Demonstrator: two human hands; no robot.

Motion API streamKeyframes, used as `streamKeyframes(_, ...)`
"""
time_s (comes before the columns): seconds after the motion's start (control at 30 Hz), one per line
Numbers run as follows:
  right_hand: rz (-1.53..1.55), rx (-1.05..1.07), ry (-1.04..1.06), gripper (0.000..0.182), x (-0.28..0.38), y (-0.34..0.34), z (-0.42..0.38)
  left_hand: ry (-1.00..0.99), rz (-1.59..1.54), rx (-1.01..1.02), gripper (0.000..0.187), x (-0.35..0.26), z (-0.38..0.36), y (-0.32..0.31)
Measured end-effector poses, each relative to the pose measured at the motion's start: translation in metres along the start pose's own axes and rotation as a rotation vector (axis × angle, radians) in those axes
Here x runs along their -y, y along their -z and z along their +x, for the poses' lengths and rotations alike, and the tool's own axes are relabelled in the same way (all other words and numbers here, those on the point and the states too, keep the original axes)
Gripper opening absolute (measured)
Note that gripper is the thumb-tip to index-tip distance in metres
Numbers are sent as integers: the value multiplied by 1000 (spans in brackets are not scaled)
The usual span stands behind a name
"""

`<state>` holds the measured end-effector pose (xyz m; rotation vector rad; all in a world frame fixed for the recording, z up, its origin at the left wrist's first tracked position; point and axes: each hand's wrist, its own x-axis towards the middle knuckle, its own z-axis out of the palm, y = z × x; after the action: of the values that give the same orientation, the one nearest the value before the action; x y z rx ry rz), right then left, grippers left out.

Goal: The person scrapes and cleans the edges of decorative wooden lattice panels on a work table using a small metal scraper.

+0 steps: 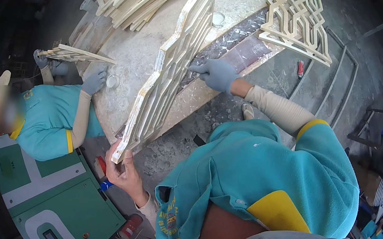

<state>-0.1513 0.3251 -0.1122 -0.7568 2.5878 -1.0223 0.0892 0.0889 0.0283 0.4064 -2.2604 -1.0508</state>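
A pale wooden lattice panel (161, 60) stands tilted on its edge across the table (134, 64), its long zigzag side facing up. My left hand (127, 177), ungloved, grips the panel's near lower corner between thumb and fingers. On the other side, my right hand (219, 75) wears a grey glove. Its index finger reaches out to the panel's slats, with the fingertip right at the wood. Nothing shows held in that hand. A small round dish (218, 19) sits on the table behind the panel.
Curved lattice pieces (148, 3) are stacked at the back. Another lattice panel (293, 16) rests at the right table end. A co-worker (52, 112) at left holds a slatted piece (76, 55) beside a small jar (112, 81). A green cabinet (63, 202) stands lower left; metal bars (340, 82) lie right.
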Motion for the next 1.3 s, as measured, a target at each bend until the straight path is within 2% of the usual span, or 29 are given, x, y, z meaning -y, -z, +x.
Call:
streamKeyframes(0.03, 45, 105, 51, 37, -2, 10, 4, -1, -1, -5, 29, -1, 1, -2)
streamKeyframes(0.07, 44, 107, 51, 37, -4, 10, 8, -9, 1, -14, 29, -2, 1, -3)
streamKeyframes(0.17, 77, -27, -12, 39, -8, -9, 13, -26, 12, -28, 29, 0, -1, -4)
streamKeyframes(0.23, 68, -147, 57, 40, -2, -26, 1, -43, 21, -35, 29, -1, 2, -4)
streamKeyframes(0.33, 76, -171, 171, 42, -7, -20, -15, 18, -42, -46, 29, -2, 2, -6)
streamKeyframes(0.47, 258, -45, 128, 38, -17, -11, -14, 14, -31, -51, 32, 2, 5, -5)
streamKeyframes(0.53, 1019, 197, -352, 40, -6, 3, -4, -7, -11, -41, 35, 2, 5, -4)
streamKeyframes(0.57, 1020, 199, -354, 40, -12, -2, 2, -1, -8, -37, 35, 2, 4, -4)
streamKeyframes(0.63, 1416, 363, -337, 40, -21, -14, 11, 3, -4, -35, 35, 0, 3, -5)
streamKeyframes(0.73, 1443, 395, -346, 40, -28, -13, -4, 34, -72, -67, 30, -1, 5, -8)
streamKeyframes(0.77, 1437, 401, -348, 40, -27, -14, -10, 35, -77, -80, 30, 0, 6, -9)
streamKeyframes(0.83, 1024, 231, -459, 38, -26, -17, -16, 37, -82, -98, 30, 2, 8, -10)
streamKeyframes(0.87, 1021, 235, -457, 38, -27, -22, -14, 40, -87, -98, 30, 2, 9, -9)
streamKeyframes(0.93, 313, -260, 40, 40, -25, -33, -8, 47, -89, -97, 30, 3, 9, -8)
streamKeyframes(0.97, 313, -259, 39, 40, -20, -40, -5, 41, -86, -92, 31, 4, 9, -7)
streamKeyframes(1.03, 129, -485, 55, 44, -2, -49, 2, 34, -86, -84, 31, 5, 10, -7)
streamKeyframes(1.13, 107, -367, -64, 48, 13, -60, -9, 27, -103, -91, 31, 6, 11, -6)
streamKeyframes(1.3, 102, -268, -1, 46, -11, -44, -36, 17, -52, -62, 34, 7, 12, -4)
